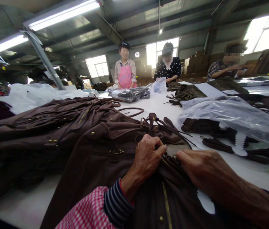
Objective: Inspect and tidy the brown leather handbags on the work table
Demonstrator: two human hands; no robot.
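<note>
A dark brown jacket [115, 136] with brass zips, snaps and a buckle lies spread on the table before me. My left hand [148, 152] is closed with its fingers pinching the jacket beside the upper end of an open-looking brass zip [171, 167]. Just to the right, my right hand [201, 163] also pinches the jacket near the zip; its fingertips partly hide what they grip. Thin brown cords [170, 125] lie loosely above both hands. Below my right wrist, a white wavy-edged piece [206, 202] shows against the dark material.
More brown jackets [41, 124] are piled on the left. On the right, clear plastic [234, 114] covers dark items and straps [265, 156]. Plastic-wrapped goods [131, 93] lie farther back on the white table [158, 106]. Several people, including one in a pink apron [125, 76], are across it.
</note>
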